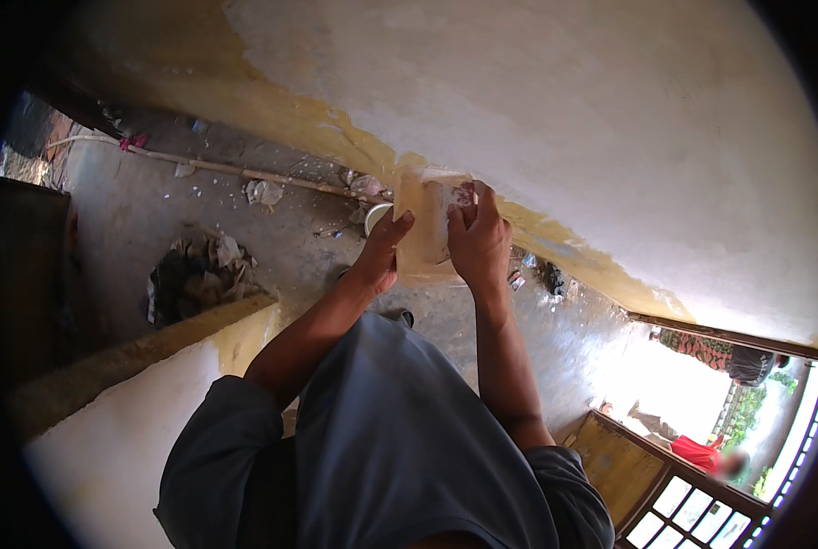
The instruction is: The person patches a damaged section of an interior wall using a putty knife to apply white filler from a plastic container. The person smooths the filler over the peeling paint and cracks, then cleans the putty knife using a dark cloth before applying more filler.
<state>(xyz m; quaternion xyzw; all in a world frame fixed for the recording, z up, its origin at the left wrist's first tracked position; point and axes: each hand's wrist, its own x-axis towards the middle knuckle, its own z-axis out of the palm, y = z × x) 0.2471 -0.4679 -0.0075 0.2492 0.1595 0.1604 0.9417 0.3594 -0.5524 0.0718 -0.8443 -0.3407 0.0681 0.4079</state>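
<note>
In front of my chest my left hand point(383, 251) is closed on the left edge of a flat, rectangular beige board point(418, 261), with its thumb on the upper face. My right hand point(479, 240) is wrapped round a flat, pale scraper point(439, 197) with reddish marks near its top. The scraper lies over the board, apparently touching it, and my right fingers hide part of it. Beyond both hands stands a wall point(555, 110), mostly coated whitish, with a rough yellow band along its lower part.
A white bucket point(378, 216) shows partly behind the board. A long pole point(244, 171) lies along the wall's foot among scraps. Left, a debris pile point(203, 279) sits behind a low wall point(144, 412). A person in red point(694, 452) is outside the bright opening, lower right.
</note>
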